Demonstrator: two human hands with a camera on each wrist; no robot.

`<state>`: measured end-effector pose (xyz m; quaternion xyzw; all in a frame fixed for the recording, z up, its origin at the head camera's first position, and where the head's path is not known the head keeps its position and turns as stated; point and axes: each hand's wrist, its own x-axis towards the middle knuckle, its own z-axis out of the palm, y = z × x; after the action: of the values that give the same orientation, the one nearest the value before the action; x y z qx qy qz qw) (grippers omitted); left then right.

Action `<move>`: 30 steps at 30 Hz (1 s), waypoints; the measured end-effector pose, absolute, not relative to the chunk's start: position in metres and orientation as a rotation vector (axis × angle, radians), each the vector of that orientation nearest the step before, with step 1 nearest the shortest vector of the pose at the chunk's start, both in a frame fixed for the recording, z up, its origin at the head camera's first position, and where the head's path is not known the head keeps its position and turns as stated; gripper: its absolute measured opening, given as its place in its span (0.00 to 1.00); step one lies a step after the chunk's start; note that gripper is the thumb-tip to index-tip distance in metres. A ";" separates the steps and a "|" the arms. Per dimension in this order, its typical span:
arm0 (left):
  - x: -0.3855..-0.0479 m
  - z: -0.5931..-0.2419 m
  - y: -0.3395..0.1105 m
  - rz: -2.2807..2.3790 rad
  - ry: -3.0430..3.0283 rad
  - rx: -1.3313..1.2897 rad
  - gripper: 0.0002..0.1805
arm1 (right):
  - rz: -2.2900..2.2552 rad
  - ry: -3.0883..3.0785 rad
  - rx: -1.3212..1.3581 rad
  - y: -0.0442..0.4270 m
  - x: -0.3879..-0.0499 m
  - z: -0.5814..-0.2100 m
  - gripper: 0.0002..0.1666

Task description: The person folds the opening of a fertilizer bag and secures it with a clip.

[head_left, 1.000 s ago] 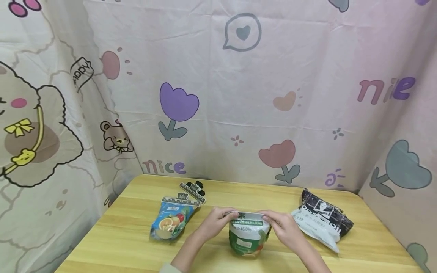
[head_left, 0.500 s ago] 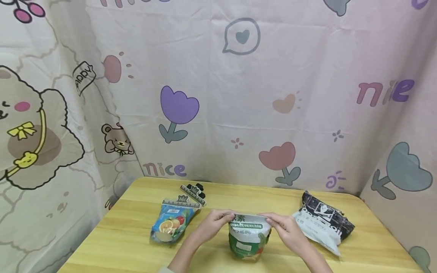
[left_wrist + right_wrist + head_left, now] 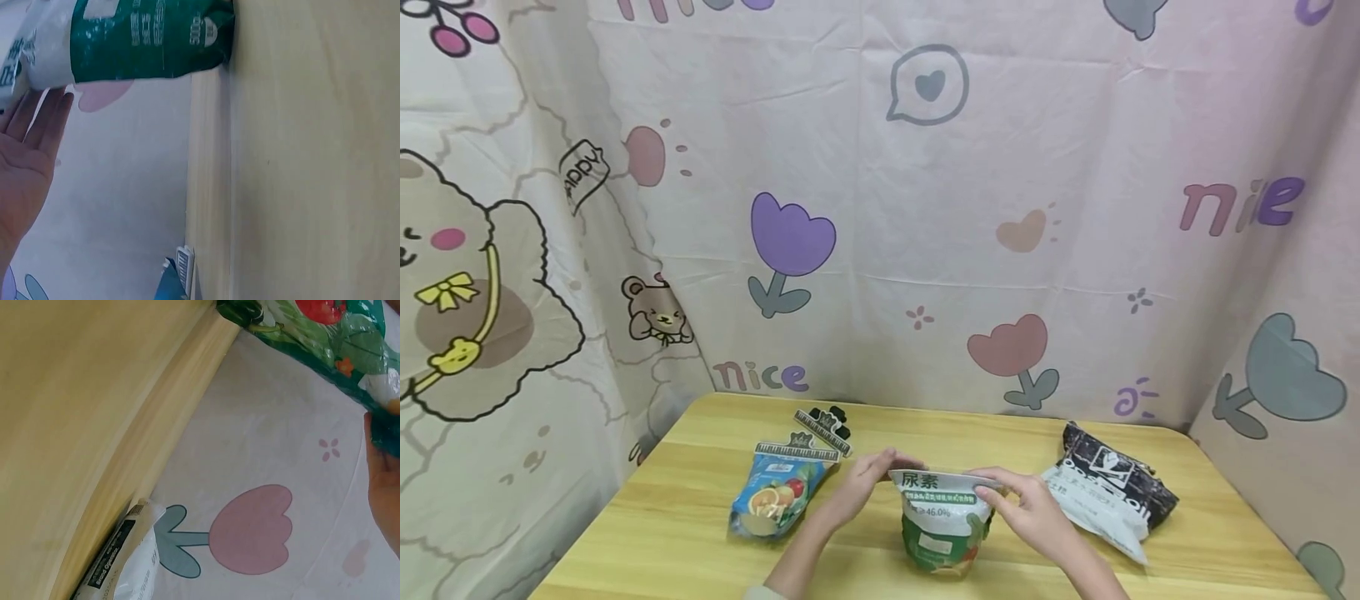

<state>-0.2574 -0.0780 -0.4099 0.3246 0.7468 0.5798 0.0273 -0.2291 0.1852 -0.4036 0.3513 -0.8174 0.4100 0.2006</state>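
Note:
A white and green printed plastic bag [image 3: 942, 521] stands upright on the table; its flat top edge faces me in the head view. My left hand [image 3: 859, 485] is at the bag's top left corner, thumb raised and fingers reaching behind the edge. In the left wrist view those fingers [image 3: 53, 122] look straight, against or close behind the bag. My right hand [image 3: 1028, 507] pinches the top right corner, thumb in front and fingers behind. The right wrist view shows the bag's vegetable-printed side [image 3: 350, 347] above part of my right hand [image 3: 386, 494].
On the left lies a blue fruit-printed bag [image 3: 778, 496] with a piano-key-patterned clip [image 3: 797, 452] across its top. A second similar clip [image 3: 823, 429] is behind it. At right, a white bag [image 3: 1093, 510] overlaps a black bag [image 3: 1120, 468]. A printed curtain hangs behind the wooden table [image 3: 655, 517].
My left hand has let go of the bag's top left corner, lifting its thumb off the front. The bag's top front now shows more. My right hand stays at its corner.

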 end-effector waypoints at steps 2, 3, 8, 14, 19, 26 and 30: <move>-0.262 -0.410 -0.079 1.832 2.266 1.017 0.24 | 1.092 -2.279 0.932 0.184 -0.229 -0.404 0.12; -0.264 -0.410 -0.079 1.835 2.262 1.026 0.23 | 1.078 -2.265 0.913 0.183 -0.229 -0.405 0.12; -0.255 -0.409 -0.072 1.841 2.246 0.921 0.15 | 1.087 -2.180 0.853 0.179 -0.228 -0.410 0.13; -0.245 -0.404 -0.056 1.954 2.369 0.806 0.09 | 1.065 -2.149 0.781 0.176 -0.230 -0.410 0.12; -0.236 -0.390 -0.051 2.014 2.478 0.863 0.05 | 1.085 -2.181 0.743 0.175 -0.236 -0.410 0.10; -0.249 -0.383 -0.038 2.084 2.515 0.780 0.06 | 1.107 -2.213 0.647 0.180 -0.254 -0.400 0.09; -0.264 -0.380 -0.028 2.108 2.525 0.802 0.06 | 1.115 -2.240 0.572 0.188 -0.266 -0.396 0.08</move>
<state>-0.2643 -0.0276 -0.3803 0.2350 0.7404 0.6179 -0.1215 -0.2656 0.1880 -0.3956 0.2137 -0.8368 0.4167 0.2836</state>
